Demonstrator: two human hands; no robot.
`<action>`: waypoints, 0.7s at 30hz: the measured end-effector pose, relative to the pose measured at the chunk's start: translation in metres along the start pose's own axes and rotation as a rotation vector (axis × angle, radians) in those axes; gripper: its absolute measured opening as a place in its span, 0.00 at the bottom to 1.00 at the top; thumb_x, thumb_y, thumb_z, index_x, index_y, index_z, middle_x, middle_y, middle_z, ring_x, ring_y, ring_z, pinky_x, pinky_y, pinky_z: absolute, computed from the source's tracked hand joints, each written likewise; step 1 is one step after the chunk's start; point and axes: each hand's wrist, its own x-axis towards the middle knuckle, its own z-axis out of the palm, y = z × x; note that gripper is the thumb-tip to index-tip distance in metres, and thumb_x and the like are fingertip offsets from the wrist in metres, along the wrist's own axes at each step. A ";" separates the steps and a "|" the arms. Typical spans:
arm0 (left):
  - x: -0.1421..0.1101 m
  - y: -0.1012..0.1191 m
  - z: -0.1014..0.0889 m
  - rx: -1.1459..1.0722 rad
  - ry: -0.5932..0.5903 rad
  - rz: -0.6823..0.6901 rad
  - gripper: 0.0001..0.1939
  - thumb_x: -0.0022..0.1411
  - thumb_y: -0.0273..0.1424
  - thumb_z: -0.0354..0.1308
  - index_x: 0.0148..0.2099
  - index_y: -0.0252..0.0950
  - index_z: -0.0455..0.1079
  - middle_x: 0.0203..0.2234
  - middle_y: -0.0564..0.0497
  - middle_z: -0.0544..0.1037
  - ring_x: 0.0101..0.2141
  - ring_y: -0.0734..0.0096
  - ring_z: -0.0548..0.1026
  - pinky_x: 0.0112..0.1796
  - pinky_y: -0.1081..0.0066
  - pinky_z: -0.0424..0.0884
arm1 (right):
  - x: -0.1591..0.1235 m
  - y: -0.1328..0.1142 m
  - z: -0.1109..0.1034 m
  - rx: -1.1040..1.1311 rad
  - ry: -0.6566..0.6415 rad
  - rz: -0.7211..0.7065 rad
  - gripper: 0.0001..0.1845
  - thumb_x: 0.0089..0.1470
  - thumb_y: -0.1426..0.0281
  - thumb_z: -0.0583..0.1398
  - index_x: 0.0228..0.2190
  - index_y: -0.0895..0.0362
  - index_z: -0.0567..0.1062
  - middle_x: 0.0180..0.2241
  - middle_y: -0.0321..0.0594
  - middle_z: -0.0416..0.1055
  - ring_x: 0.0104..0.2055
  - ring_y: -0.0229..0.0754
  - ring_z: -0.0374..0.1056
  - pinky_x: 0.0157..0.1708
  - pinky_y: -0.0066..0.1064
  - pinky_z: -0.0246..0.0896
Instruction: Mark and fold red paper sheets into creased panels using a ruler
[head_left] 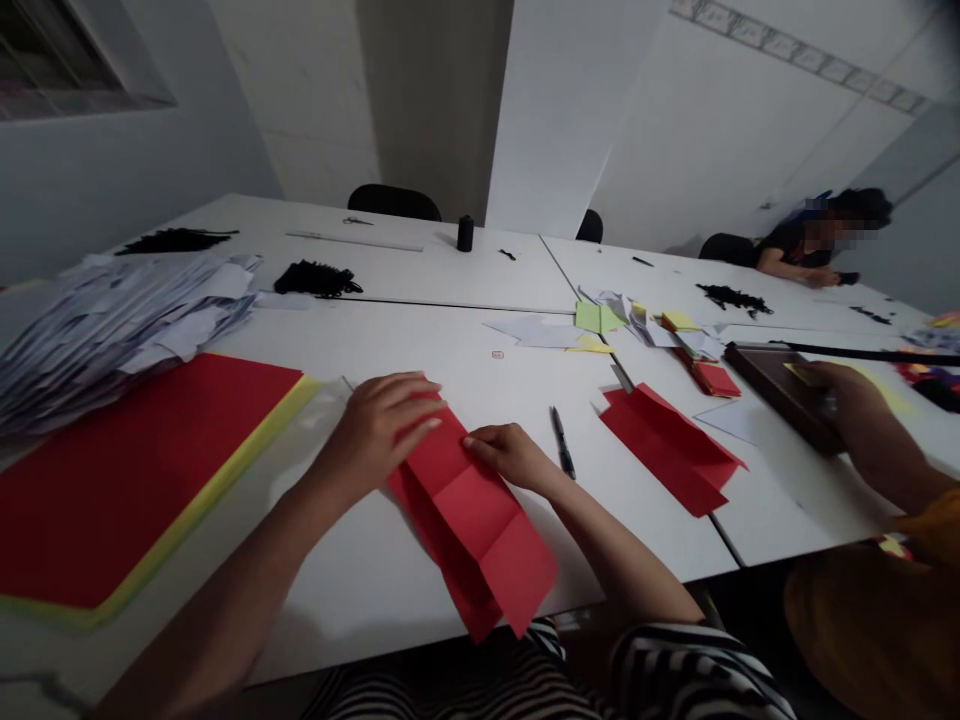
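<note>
A folded sheet of red paper (480, 500) with crosswise creases lies in front of me on the white table, its near end standing apart in two layers. My left hand (386, 420) rests over its far end, fingers stretched out and slightly spread. On the right long edge, my right hand (510, 452) pinches the paper between thumb and fingers. A black pen (562, 443) lies just right of that hand. Farther right is a second folded red paper (667, 445).
At left, large red sheets (150, 470) top a yellow stack, beside a heap of white papers (127, 320). Coloured scraps (600, 318) lie beyond. A co-worker's hand (840, 395) is at a brown paper cutter (780, 390). Another person (810, 245) sits far right.
</note>
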 end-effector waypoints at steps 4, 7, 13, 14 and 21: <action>0.019 0.008 0.027 0.135 -0.237 0.128 0.09 0.64 0.28 0.52 0.37 0.40 0.74 0.39 0.52 0.78 0.49 0.61 0.71 0.57 0.50 0.52 | -0.003 -0.012 -0.001 -0.247 0.011 -0.099 0.20 0.60 0.60 0.54 0.20 0.57 0.71 0.16 0.30 0.57 0.21 0.32 0.48 0.23 0.28 0.44; 0.021 0.007 0.033 0.147 -0.410 0.148 0.10 0.63 0.27 0.51 0.32 0.38 0.72 0.30 0.53 0.77 0.38 0.68 0.73 0.54 0.54 0.55 | -0.005 -0.014 -0.001 -0.332 0.012 -0.125 0.19 0.59 0.62 0.54 0.21 0.57 0.72 0.17 0.31 0.59 0.21 0.33 0.49 0.24 0.28 0.45; 0.022 -0.012 0.006 0.155 -0.494 0.121 0.11 0.61 0.29 0.50 0.27 0.37 0.68 0.24 0.55 0.74 0.28 0.72 0.69 0.53 0.60 0.58 | -0.009 -0.011 -0.003 -0.308 -0.045 -0.112 0.18 0.60 0.62 0.54 0.26 0.56 0.76 0.19 0.34 0.64 0.22 0.34 0.53 0.24 0.28 0.49; 0.020 -0.023 -0.003 0.159 -0.507 0.092 0.11 0.60 0.29 0.50 0.27 0.38 0.68 0.24 0.55 0.74 0.29 0.71 0.70 0.52 0.62 0.59 | -0.011 -0.009 -0.005 -0.293 -0.055 -0.106 0.18 0.60 0.61 0.54 0.27 0.56 0.77 0.20 0.34 0.65 0.22 0.34 0.54 0.24 0.28 0.50; 0.004 -0.076 -0.046 0.310 -0.155 -0.209 0.14 0.64 0.34 0.50 0.42 0.31 0.73 0.40 0.45 0.76 0.43 0.58 0.70 0.49 0.60 0.62 | -0.022 0.007 -0.019 -0.190 -0.093 -0.023 0.20 0.59 0.57 0.54 0.23 0.56 0.73 0.19 0.33 0.60 0.21 0.34 0.51 0.21 0.28 0.47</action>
